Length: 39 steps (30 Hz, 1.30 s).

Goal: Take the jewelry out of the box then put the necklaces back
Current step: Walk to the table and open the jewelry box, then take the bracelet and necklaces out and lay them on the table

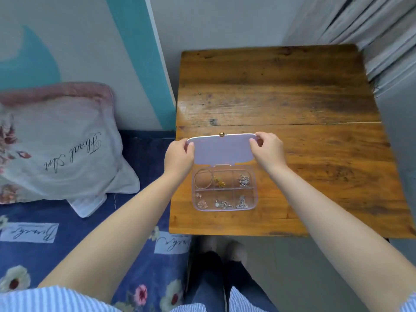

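Note:
A clear plastic jewelry box [256, 194] with several compartments sits near the front left of the wooden table [292, 91]. Its pale lilac lid [221, 150] stands raised on its hinge, a gold clasp knob [221, 134] at its top edge. My left hand [179, 157] grips the lid's left end and my right hand [267, 149] grips its right end. Inside lie a thin gold bangle [203, 178], gold pieces [219, 181], a silver chain cluster [243, 180], pink pieces [202, 202] and silver chains [222, 204] [242, 203].
A bed with a dark blue floral sheet [139, 158] runs along the table's left side, with a printed pillow [56, 149] on it. Grey curtains [382, 30] hang at the table's right. My legs and feet [220, 248] are below the table's front edge.

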{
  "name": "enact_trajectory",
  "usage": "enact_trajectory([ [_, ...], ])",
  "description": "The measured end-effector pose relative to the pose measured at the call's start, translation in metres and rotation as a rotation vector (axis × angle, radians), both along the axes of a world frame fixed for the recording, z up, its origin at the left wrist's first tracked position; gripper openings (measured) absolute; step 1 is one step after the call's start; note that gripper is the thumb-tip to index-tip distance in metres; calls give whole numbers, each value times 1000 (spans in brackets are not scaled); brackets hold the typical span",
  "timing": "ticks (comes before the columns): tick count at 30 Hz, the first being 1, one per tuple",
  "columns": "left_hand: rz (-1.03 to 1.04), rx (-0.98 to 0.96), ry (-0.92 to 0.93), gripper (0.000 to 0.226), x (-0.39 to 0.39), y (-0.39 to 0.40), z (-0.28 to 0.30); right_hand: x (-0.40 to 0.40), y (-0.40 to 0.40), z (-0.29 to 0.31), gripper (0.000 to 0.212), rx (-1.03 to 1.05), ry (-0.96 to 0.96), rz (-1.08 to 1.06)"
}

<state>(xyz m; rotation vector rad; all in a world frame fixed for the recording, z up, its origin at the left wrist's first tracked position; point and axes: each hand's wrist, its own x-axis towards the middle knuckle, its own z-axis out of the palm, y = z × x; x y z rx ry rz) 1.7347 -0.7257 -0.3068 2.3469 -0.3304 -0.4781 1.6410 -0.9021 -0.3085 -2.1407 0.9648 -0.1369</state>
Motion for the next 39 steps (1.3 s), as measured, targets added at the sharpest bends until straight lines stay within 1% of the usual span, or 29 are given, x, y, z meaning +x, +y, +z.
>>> enact_trajectory([
  [1,-41,57,-28,24,12,-6,-4,12,-5,-4,24,-71,29,11],
  [3,-96,185,-56,23,34,-18,-17,33,-15,-15,26,-132,96,3],
  [5,-143,276,-34,27,51,-29,-32,52,-23,-27,22,-117,170,14],
  [7,-169,303,13,27,58,-35,-43,60,-25,-38,14,-87,252,40],
  [8,-177,303,26,27,57,-36,-48,62,-26,-43,13,-78,275,51],
  [11,-231,343,-15,31,40,-24,-59,56,-24,-53,35,-42,305,96],
  [13,-275,355,-96,37,18,-8,-66,45,-20,-55,42,-41,284,125],
  [14,-286,343,-132,35,7,0,-69,36,-16,-55,43,-67,258,133],
  [16,-322,360,-180,27,-13,15,-76,14,-3,-54,40,-157,188,152],
  [18,-359,444,-172,27,-27,25,-80,-10,20,-55,27,-206,131,241],
  [19,-363,484,-158,27,-31,28,-82,-20,31,-56,22,-206,150,327],
  [20,-363,513,-156,27,-31,28,-84,-26,42,-59,21,-188,207,423],
  [22,-387,574,-173,26,-31,22,-80,-26,56,-68,25,-142,350,568],
  [23,-403,587,-203,23,-30,19,-75,-21,60,-71,26,-129,395,601],
  [24,-436,588,-234,22,-30,15,-69,-14,64,-74,24,-127,419,617],
  [26,-504,641,-286,36,-29,8,-59,-2,68,-78,18,-150,444,624],
  [28,-487,650,-305,44,-25,5,-56,5,70,-84,15,-186,465,635],
  [30,-502,640,-353,45,-22,3,-55,7,70,-91,15,-220,483,644],
  [33,-517,687,-367,45,-22,2,-60,5,68,-100,18,-256,493,661],
  [36,-546,669,-332,44,-20,4,-71,4,65,-106,18,-252,476,668],
  [38,-555,677,-360,43,-19,3,-66,3,64,-105,17,-242,454,659],
  [39,-568,687,-375,38,-18,4,-64,3,63,-102,17,-223,437,646],
])
